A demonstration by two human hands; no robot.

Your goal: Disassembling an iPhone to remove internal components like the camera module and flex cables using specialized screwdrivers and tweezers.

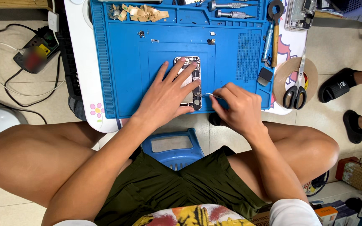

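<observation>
Opened phone (193,81) lies under left hand (166,94); right hand (237,106) pinches tweezers (211,96) beside it.

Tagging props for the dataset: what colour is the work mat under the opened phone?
Blue. The silicone repair mat under the opened phone shows clearly in the head view.

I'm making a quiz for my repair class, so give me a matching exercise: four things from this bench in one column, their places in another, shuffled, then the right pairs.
Things:
1. opened phone with exposed parts
2. black-handled scissors
3. thin metal tweezers
4. scraps of tan tape

Places:
A. in the top tray of the blue silicone mat
B. under the left hand
C. on the brown tape roll
D. pinched in the right hand

Pairs: 1-B, 2-C, 3-D, 4-A
</observation>
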